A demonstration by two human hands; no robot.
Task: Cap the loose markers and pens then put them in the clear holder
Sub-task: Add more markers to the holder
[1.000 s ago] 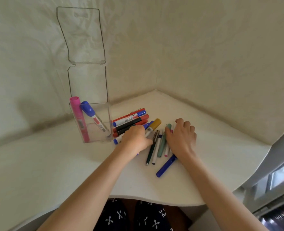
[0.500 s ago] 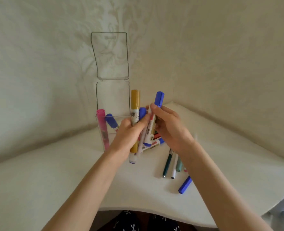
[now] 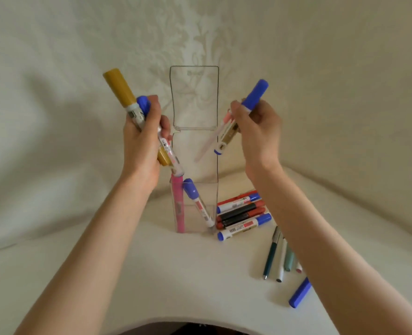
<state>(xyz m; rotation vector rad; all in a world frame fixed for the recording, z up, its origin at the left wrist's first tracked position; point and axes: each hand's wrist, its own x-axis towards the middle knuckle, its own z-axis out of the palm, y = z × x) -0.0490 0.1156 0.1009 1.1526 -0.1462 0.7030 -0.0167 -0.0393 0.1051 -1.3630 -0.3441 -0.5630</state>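
The clear holder (image 3: 195, 153) stands upright on the white table (image 3: 151, 274), with a pink marker (image 3: 178, 209) and a blue-capped marker (image 3: 196, 201) inside. My left hand (image 3: 143, 141), raised left of the holder, grips a gold-capped marker (image 3: 120, 89) and a blue-capped marker (image 3: 167, 146) whose lower end points at the holder's rim. My right hand (image 3: 255, 126), raised to the right, holds a blue-capped marker (image 3: 253, 97) and a thin pale pink pen (image 3: 209, 143). Several capped markers (image 3: 241, 213) lie right of the holder.
Thin pens (image 3: 276, 257) and a loose blue marker (image 3: 300, 292) lie on the table under my right forearm. Patterned walls meet in a corner behind the holder. The table's curved front edge is near my body.
Both hands rose from the pile on the table with markers, then moved apart: the left to the holder's left side, the right to its right side.
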